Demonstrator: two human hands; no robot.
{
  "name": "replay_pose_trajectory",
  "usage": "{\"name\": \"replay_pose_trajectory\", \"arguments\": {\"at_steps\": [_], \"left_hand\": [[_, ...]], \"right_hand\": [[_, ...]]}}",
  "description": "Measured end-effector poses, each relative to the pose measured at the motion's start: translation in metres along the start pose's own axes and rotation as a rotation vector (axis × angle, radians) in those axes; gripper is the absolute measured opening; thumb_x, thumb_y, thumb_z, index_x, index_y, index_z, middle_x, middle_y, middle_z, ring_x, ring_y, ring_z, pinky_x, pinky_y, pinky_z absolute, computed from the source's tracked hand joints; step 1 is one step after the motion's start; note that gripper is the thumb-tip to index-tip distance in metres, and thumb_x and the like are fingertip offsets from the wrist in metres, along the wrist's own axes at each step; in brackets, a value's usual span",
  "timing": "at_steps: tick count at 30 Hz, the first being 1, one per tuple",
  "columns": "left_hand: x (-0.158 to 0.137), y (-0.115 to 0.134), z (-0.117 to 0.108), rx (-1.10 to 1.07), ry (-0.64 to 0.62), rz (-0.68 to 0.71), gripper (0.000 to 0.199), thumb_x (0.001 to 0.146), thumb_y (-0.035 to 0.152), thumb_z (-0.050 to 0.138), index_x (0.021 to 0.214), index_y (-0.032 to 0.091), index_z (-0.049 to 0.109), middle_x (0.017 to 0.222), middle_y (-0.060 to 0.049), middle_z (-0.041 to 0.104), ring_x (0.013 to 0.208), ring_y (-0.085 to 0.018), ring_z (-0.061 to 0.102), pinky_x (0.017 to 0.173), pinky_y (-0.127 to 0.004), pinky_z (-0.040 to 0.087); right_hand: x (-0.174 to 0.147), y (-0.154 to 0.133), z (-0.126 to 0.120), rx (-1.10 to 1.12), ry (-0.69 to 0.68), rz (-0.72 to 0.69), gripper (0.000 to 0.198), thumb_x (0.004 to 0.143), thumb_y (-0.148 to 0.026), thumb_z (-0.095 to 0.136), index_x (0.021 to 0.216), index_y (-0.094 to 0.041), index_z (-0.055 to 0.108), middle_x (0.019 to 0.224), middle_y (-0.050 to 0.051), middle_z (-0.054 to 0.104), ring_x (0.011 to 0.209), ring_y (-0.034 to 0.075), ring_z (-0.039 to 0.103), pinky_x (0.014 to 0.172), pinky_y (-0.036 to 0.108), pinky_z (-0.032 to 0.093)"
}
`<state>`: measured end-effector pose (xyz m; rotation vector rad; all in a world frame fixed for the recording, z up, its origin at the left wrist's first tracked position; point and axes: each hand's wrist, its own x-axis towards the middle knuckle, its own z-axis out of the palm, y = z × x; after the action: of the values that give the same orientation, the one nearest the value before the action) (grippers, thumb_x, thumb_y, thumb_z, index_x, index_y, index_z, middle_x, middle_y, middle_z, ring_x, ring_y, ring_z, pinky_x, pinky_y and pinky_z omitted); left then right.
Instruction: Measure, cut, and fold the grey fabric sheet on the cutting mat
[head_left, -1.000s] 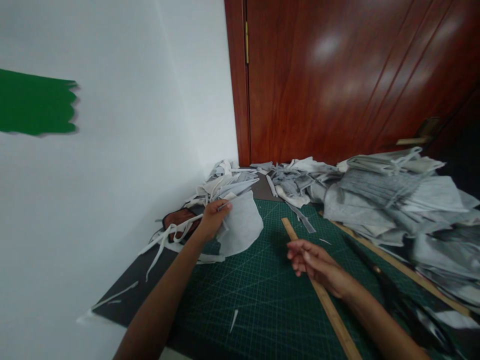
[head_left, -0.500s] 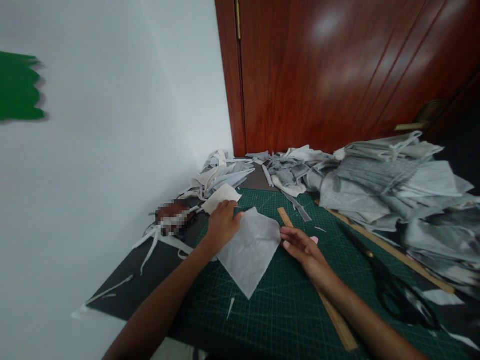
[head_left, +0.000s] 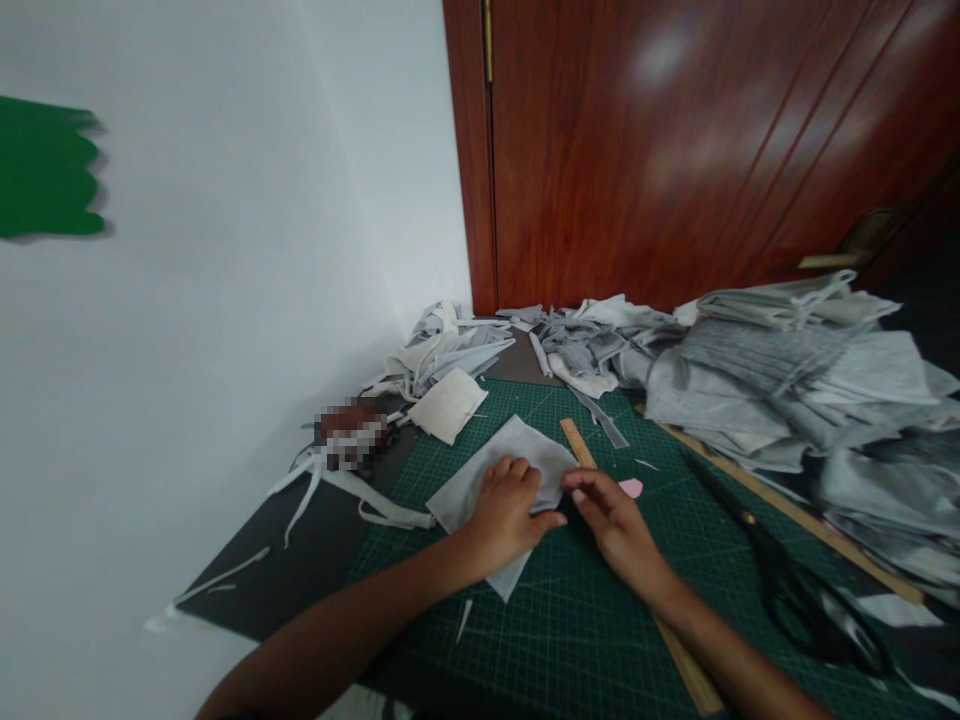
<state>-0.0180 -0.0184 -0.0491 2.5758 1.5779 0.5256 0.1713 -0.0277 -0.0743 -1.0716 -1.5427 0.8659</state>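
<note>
A light grey square of fabric [head_left: 459, 487] lies cornerwise on the green cutting mat [head_left: 442, 640]. My left hand [head_left: 508, 508] rests flat on its middle, palm down, thumb stretched to the right, and covers part of it. At the cloth's right corner, my right hand [head_left: 611, 525] pinches the edge between thumb and fingers. A wooden ruler [head_left: 576, 443] runs beneath my right hand and forearm. Just beyond that hand is a small pink scrap [head_left: 631, 488]. Up and left of the square sits a cream fabric piece [head_left: 448, 404].
Black scissors [head_left: 780, 570] lie on the right beside a long wooden strip [head_left: 795, 520]. Folded grey cloth [head_left: 780, 370] is piled at back right. Fabric scraps [head_left: 585, 340] line the back by the wooden door [head_left: 675, 150]. White straps [head_left: 382, 508] lie at left, near the wall.
My left hand has moved right and toward me, from the cloth's upper left edge onto its middle. My right hand stays at the right corner, its fingers now closed on the edge.
</note>
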Motion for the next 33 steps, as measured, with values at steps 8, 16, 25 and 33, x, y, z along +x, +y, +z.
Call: {"name": "replay_pose_trajectory", "arguments": {"at_steps": [8, 16, 25, 33], "left_hand": [[0.002, -0.003, 0.001, -0.191, 0.055, 0.048, 0.020, 0.090, 0.035, 0.078, 0.080, 0.022, 0.067, 0.086, -0.002, 0.069, 0.094, -0.025, 0.059, 0.080, -0.036, 0.041], [0.017, -0.006, -0.009, -1.167, 0.029, -0.229, 0.042, 0.082, 0.058, 0.073, 0.075, 0.020, 0.057, 0.068, 0.003, 0.055, 0.064, -0.014, 0.052, 0.061, -0.026, 0.040], [0.047, -0.092, -0.063, -1.114, 0.251, -0.548, 0.043, 0.073, 0.059, 0.078, 0.073, 0.019, 0.062, 0.069, -0.005, 0.067, 0.066, -0.021, 0.066, 0.059, -0.031, 0.051], [0.051, -0.113, -0.075, -0.720, 0.575, -0.479, 0.022, 0.081, 0.040, 0.072, 0.090, 0.023, 0.062, 0.100, -0.004, 0.066, 0.099, -0.021, 0.062, 0.080, -0.031, 0.051]], "right_hand": [[0.002, 0.002, -0.006, -0.209, 0.075, -0.090, 0.020, 0.096, -0.032, 0.057, 0.111, -0.026, 0.069, 0.112, 0.011, 0.070, 0.108, 0.031, 0.065, 0.101, 0.054, 0.051], [0.002, 0.002, -0.005, -0.269, 0.122, -0.078, 0.034, 0.097, -0.036, 0.060, 0.127, -0.022, 0.058, 0.123, 0.015, 0.067, 0.114, 0.033, 0.064, 0.102, 0.056, 0.052], [-0.001, 0.003, -0.017, -0.897, -0.033, -0.110, 0.029, 0.095, -0.042, 0.064, 0.116, -0.023, 0.070, 0.139, 0.020, 0.061, 0.125, 0.043, 0.060, 0.105, 0.068, 0.043], [0.000, 0.000, -0.026, -0.941, -0.067, -0.061, 0.044, 0.090, -0.036, 0.071, 0.130, -0.023, 0.064, 0.126, 0.019, 0.070, 0.114, 0.042, 0.065, 0.097, 0.058, 0.049]]}}
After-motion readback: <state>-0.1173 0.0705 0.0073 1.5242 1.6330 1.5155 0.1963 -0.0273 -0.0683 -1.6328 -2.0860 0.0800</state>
